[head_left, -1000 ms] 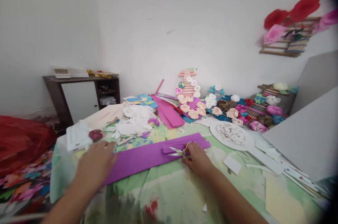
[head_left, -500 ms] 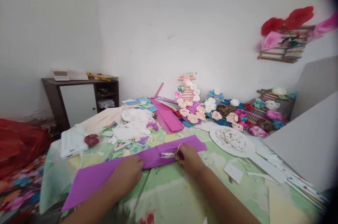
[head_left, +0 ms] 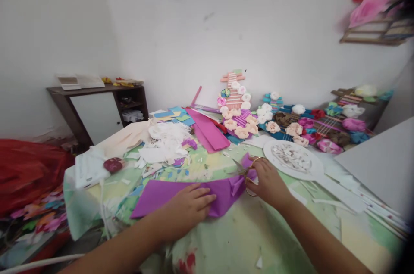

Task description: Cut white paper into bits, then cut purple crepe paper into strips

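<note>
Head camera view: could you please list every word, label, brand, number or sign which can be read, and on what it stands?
No text can be read in this view.
White device on the left: any markings are too small and blurred to read.
Scissors and purple paper: no lettering shows.

Scuffed white walls [head_left: 181,28]; dark cabinet [head_left: 100,112], 1 pale door [head_left: 95,116], open shelves [head_left: 132,104].

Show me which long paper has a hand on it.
The purple paper: the left hand lies on it, and the right hand holds scissors at its right end. The pink paper lies farther back, touched by neither hand.
</note>
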Demonstrator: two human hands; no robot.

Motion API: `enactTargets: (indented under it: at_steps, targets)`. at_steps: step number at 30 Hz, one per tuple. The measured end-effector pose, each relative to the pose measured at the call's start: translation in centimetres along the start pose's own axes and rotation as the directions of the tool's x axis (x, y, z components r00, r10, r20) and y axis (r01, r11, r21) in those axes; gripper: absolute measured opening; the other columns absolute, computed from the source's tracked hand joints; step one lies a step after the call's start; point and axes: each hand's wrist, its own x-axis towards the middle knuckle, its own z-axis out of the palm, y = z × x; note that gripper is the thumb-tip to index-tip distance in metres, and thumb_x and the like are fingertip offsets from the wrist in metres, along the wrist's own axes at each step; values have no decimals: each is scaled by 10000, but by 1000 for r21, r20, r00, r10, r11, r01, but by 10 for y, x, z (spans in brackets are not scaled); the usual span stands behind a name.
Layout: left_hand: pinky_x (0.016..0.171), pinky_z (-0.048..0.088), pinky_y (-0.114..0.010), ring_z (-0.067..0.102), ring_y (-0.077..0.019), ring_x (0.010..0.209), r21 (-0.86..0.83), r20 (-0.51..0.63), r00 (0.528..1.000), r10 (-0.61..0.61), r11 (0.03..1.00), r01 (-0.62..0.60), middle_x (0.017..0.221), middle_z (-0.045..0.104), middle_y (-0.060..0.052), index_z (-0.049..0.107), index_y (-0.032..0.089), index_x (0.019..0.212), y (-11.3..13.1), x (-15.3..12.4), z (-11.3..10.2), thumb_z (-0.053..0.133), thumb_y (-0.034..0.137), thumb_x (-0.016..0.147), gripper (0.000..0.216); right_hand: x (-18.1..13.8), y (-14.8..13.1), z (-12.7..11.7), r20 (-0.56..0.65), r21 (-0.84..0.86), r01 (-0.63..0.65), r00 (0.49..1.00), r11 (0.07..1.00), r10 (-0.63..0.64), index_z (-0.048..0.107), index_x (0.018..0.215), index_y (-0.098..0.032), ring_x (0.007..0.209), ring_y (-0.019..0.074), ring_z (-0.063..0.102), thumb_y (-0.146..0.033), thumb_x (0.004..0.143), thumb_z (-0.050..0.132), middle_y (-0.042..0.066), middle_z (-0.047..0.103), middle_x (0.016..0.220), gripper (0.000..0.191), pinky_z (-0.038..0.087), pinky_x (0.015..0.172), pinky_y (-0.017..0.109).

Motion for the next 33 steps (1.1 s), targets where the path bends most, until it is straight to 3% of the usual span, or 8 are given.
enactTargets:
  at_steps: [6, 11, 15, 17, 22, 25, 29, 33]
  targets:
    - [945, 209, -370, 369, -158, 1078, -49, -17, 995, 102, 994, -103, 1135, 480, 3, 503, 219, 960, 5, -16, -7, 342, 147, 789, 246, -7, 9, -26, 312, 92, -44, 950, 995, 14, 475, 779, -188, 785, 179, 460, -115, 574, 454, 48, 521, 812, 218, 356, 689, 304]
    - [949, 174, -407, 341, -199, 1099, 1, 58, 988, -141, 990, 141, 1156, 458, -42, 481, 222, 1032, -1, -39, -13, 352, 176, 779, 288, -1, -8, -26, 475, 210, -22, 876, 978, -82, 465, 749, -199, 764, 169, 459, -143, 541, 502, 31, 509, 801, 219, 350, 657, 277]
    - [907, 203, -467, 333, -261, 1097, 70, 204, 896, -395, 918, 389, 1199, 401, -79, 409, 246, 1127, -5, -54, -8, 401, 183, 730, 402, -8, -25, -18, 482, 238, -19, 870, 971, -101, 442, 697, -202, 729, 168, 451, -177, 522, 527, 32, 500, 772, 197, 348, 632, 276]
    - [901, 205, -475, 321, -268, 1102, 61, 242, 872, -425, 904, 423, 1219, 373, -79, 375, 254, 1155, -3, -51, -12, 406, 196, 719, 441, -16, -30, -15, 496, 244, -38, 864, 969, -91, 441, 701, -201, 713, 168, 448, -193, 511, 545, 34, 499, 767, 217, 347, 618, 276]
    - [925, 136, -474, 207, -275, 1158, -56, 161, 952, -262, 960, 274, 1276, 270, -82, 287, 229, 1206, 12, -14, -30, 430, 438, 687, 577, -38, -34, -11, 530, 263, -94, 846, 960, -63, 462, 754, -190, 763, 186, 455, -218, 517, 563, 55, 513, 830, 259, 345, 666, 290]
    - [918, 107, -484, 236, -272, 1141, -89, 133, 981, -138, 985, 150, 1202, 374, -92, 350, 210, 1161, 16, 10, -30, 411, 512, 671, 579, -49, -34, -10, 497, 264, -86, 866, 961, -59, 457, 769, -185, 770, 181, 457, -206, 556, 531, 58, 517, 830, 226, 346, 666, 283]
    - [798, 302, -381, 497, -182, 771, -134, 254, 964, -77, 984, 114, 713, 564, -35, 557, 175, 769, 11, 29, -27, 422, 454, 696, 319, -61, -35, -14, 461, 223, -69, 886, 972, -43, 443, 710, -192, 751, 174, 465, -126, 572, 464, 52, 519, 778, 154, 347, 666, 285]
    - [520, 330, -231, 451, -116, 568, -228, 321, 945, -69, 962, 148, 623, 520, 1, 519, 167, 672, 1, 40, -46, 444, 448, 681, 291, -71, -35, -22, 382, 257, -74, 924, 964, -31, 439, 752, -194, 858, 188, 448, -81, 547, 462, 65, 512, 874, 235, 338, 744, 302]
